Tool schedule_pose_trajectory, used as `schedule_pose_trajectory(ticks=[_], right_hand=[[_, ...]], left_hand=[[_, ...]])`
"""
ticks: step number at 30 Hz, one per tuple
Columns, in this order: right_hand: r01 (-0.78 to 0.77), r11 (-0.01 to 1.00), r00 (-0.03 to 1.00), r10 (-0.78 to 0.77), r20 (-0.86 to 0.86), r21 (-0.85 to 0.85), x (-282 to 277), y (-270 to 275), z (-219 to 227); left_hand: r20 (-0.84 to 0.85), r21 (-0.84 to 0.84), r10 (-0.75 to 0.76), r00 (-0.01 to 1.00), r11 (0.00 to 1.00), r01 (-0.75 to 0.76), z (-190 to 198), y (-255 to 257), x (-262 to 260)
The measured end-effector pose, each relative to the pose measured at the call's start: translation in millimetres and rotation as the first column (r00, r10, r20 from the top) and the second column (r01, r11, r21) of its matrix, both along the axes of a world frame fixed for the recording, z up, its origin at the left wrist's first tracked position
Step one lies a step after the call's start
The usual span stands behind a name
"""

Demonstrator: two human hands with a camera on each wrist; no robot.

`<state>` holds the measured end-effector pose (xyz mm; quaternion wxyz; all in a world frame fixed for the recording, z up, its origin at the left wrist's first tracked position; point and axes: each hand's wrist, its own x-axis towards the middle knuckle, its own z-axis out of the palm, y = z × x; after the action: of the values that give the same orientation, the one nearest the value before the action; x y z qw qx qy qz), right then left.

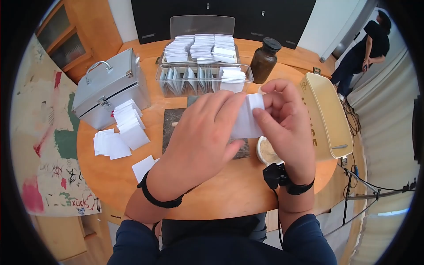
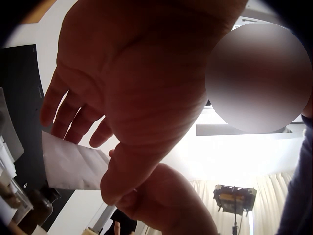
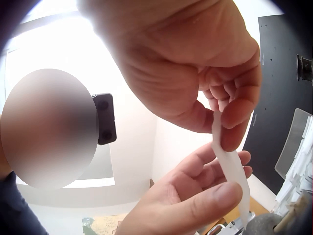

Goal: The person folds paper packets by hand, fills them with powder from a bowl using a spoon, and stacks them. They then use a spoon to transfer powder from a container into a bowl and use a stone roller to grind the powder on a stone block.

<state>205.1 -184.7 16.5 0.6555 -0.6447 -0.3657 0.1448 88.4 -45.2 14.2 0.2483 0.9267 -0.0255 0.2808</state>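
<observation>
In front of my chest, a small white paper pouch [image 1: 248,121] is held up with its top edge folded over. My right hand [image 1: 287,121] pinches that fold between thumb and curled fingers; the right wrist view shows the pouch [image 3: 232,166] hanging edge-on from this pinch. My left hand [image 1: 198,132] stays at the pouch's other side, fingers fairly straight and fingertips at its edge, thumb extended below. Beneath the hands lies a dark board [image 1: 173,118], partly hidden. A white bowl [image 1: 259,152] of tan powder stands under my right hand.
White pouches [image 1: 131,128] lie at left before a silver case [image 1: 112,84]. Behind the hands stand a clear divided bin [image 1: 161,90] and another box of pouches [image 1: 198,46]. A brown jar [image 1: 265,59] and cream tub [image 1: 324,119] stand right. A person [image 1: 375,44] stands beyond.
</observation>
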Motion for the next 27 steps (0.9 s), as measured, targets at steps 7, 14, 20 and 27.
schedule_pose_trajectory(ticks=[7, 14, 20, 27], right_hand=[[-0.036, 0.999, 0.999, 0.036, -0.001, 0.029, -6, 3, -1], [0.050, 0.997, 0.993, -0.043, 0.108, -0.059, 0, 4, -7], [0.105, 0.974, 0.968, -0.053, 0.245, -0.203, 2, 3, -10], [0.071, 0.970, 0.954, 0.002, 0.301, -0.233, 3, 6, -12]], left_hand=[[0.027, 0.006, 0.015, 1.000, 1.000, -0.015, -12, 1, 4], [0.010, -0.022, 0.061, 0.998, 0.998, -0.061, -13, 3, 4], [0.026, 0.011, 0.055, 0.998, 0.998, -0.055, -15, 2, 7], [0.009, -0.008, 0.044, 0.999, 0.999, -0.044, -19, 2, 9]])
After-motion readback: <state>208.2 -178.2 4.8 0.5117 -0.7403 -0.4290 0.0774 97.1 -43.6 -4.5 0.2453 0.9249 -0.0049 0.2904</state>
